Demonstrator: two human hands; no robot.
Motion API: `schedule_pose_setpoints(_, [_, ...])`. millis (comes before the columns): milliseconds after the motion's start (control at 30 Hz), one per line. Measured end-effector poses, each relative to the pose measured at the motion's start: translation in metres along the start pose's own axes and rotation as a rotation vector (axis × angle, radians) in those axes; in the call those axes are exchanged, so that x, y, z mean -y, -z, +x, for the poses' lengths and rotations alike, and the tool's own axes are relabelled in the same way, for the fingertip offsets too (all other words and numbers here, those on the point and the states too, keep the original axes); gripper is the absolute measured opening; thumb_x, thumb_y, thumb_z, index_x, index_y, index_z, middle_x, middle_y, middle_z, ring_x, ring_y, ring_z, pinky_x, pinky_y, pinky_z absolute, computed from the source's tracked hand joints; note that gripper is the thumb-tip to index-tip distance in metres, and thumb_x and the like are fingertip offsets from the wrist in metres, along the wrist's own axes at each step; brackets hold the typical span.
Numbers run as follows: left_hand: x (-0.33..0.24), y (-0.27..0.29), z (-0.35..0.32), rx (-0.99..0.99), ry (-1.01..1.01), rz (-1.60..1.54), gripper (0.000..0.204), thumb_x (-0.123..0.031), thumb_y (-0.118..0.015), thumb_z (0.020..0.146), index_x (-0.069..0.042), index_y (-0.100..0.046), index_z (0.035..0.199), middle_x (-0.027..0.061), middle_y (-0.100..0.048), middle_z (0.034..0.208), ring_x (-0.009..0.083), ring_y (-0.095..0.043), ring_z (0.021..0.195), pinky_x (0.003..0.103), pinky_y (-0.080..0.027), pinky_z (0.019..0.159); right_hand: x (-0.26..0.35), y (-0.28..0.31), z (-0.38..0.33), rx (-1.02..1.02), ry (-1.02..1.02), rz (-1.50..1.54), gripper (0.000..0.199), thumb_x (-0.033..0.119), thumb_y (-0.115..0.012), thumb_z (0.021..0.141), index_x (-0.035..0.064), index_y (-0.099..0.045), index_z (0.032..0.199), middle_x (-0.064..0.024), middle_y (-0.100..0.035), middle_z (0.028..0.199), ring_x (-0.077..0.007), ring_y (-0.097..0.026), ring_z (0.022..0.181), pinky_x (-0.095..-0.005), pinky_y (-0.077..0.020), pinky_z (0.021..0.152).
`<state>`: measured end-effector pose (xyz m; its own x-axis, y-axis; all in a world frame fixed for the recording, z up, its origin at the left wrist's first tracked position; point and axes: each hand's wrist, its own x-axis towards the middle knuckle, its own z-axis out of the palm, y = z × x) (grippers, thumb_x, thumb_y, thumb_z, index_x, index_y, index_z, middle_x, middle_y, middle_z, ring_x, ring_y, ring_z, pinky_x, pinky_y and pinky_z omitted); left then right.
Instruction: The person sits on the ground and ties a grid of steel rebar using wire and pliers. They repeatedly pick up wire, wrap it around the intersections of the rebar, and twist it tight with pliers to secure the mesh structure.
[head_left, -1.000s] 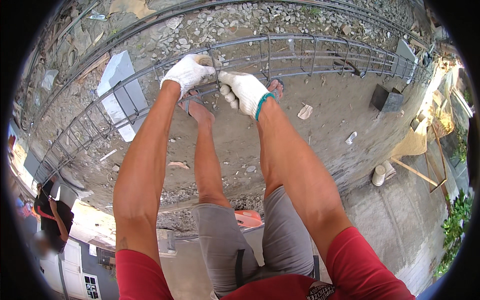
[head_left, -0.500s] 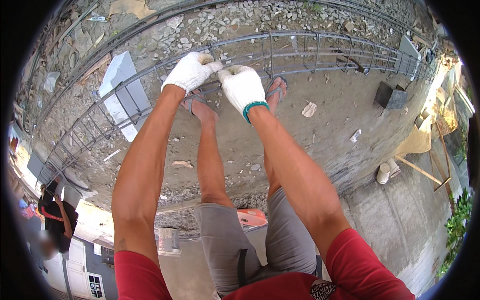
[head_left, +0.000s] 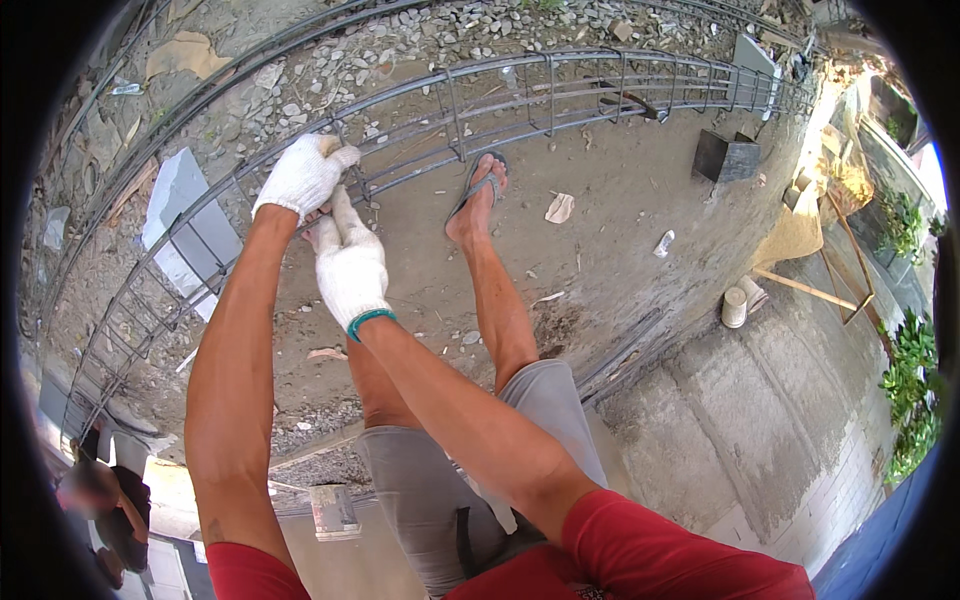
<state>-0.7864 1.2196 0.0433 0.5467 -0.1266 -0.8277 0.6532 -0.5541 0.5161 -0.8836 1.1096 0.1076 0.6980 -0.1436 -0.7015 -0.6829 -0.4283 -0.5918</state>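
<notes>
A long rebar cage (head_left: 550, 95) of dark steel bars with square stirrups curves across the upper part of the head view. My left hand (head_left: 303, 178), in a white knit glove, is closed on its bars at a stirrup, left of the middle. Just below and to the right, my right hand (head_left: 352, 265), in a white glove with a green cuff, reaches up to the same joint. Its fingers are at the lower bar, with one stretched up toward the left thumb. Any small piece between the fingertips is hidden.
A pale grey block (head_left: 180, 190) sits under the cage at left, another slab (head_left: 755, 75) at its far right end. Loose long bars (head_left: 250, 75) lie beyond on gravel. A black box (head_left: 725, 158) and a whitish bucket (head_left: 735, 308) stand right. Another person (head_left: 125, 500) is lower left.
Both hands have moved left along the cage from one stirrup area to another. My right hand has dropped lower, its arm crossing further left. The view has shifted, and one foot is now mostly hidden.
</notes>
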Motion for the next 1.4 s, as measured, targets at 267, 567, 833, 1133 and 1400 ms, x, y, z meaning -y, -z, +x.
schedule_pose_setpoints(267, [0.001, -0.002, 0.003, -0.075, -0.046, 0.113, 0.039, -0.034, -0.065, 0.093, 0.005, -0.07, 0.093, 0.0303, -0.068, 0.092, 0.0469, -0.067, 0.092, 0.051, -0.051, 0.081, -0.02, -0.011, 0.016, 0.173, -0.28, 0.117, 0.041, 0.011, -0.06, 0.104, 0.0023, -0.059, 0.144, -0.0147, -0.075, 0.11, -0.0162, -0.071, 0.087, -0.0313, -0.0569, 0.077])
schedule_pose_setpoints(567, [0.014, 0.0, 0.007, -0.037, 0.007, -0.007, 0.038, -0.032, -0.068, 0.091, 0.006, -0.07, 0.091, 0.0281, -0.068, 0.086, 0.0428, -0.069, 0.085, 0.047, -0.051, 0.077, -0.003, -0.024, 0.022, 0.267, -0.01, -0.465, 0.044, 0.028, -0.05, 0.104, 0.0092, -0.058, 0.142, -0.0146, -0.063, 0.14, -0.0316, -0.064, 0.121, -0.0429, -0.0539, 0.095])
schedule_pose_setpoints(833, [0.016, 0.002, 0.017, 0.034, 0.097, -0.111, 0.038, -0.034, -0.07, 0.092, 0.005, -0.071, 0.09, 0.0147, -0.064, 0.068, 0.0236, -0.066, 0.061, 0.04, -0.051, 0.061, -0.008, -0.023, 0.04, 0.374, -0.145, -0.108, 0.037, 0.027, -0.052, 0.104, 0.007, -0.062, 0.134, -0.0121, -0.066, 0.129, -0.0277, -0.065, 0.112, -0.0416, -0.0538, 0.09])
schedule_pose_setpoints(1133, [0.019, -0.006, 0.003, -0.058, 0.038, -0.293, 0.029, -0.009, -0.072, 0.085, 0.001, -0.071, 0.112, 0.007, -0.073, 0.097, 0.0151, -0.065, 0.079, 0.033, -0.056, 0.071, -0.015, -0.051, 0.036, 0.33, -0.481, 0.708, 0.031, 0.026, -0.054, 0.104, 0.0046, -0.065, 0.124, -0.0093, -0.069, 0.116, -0.0233, -0.066, 0.102, -0.0402, -0.0537, 0.085])
schedule_pose_setpoints(1400, [0.011, -0.018, -0.002, -0.22, 0.056, -0.33, 0.028, -0.013, -0.07, 0.081, -0.006, -0.075, 0.107, 0.0175, -0.077, 0.101, 0.0313, -0.074, 0.097, 0.038, -0.057, 0.087, -0.059, -0.042, 0.018, 0.403, -0.159, 0.373, 0.03, 0.019, -0.06, 0.1, -0.0018, -0.068, 0.121, -0.0141, -0.075, 0.113, -0.0242, -0.071, 0.103, -0.0387, -0.0552, 0.088])
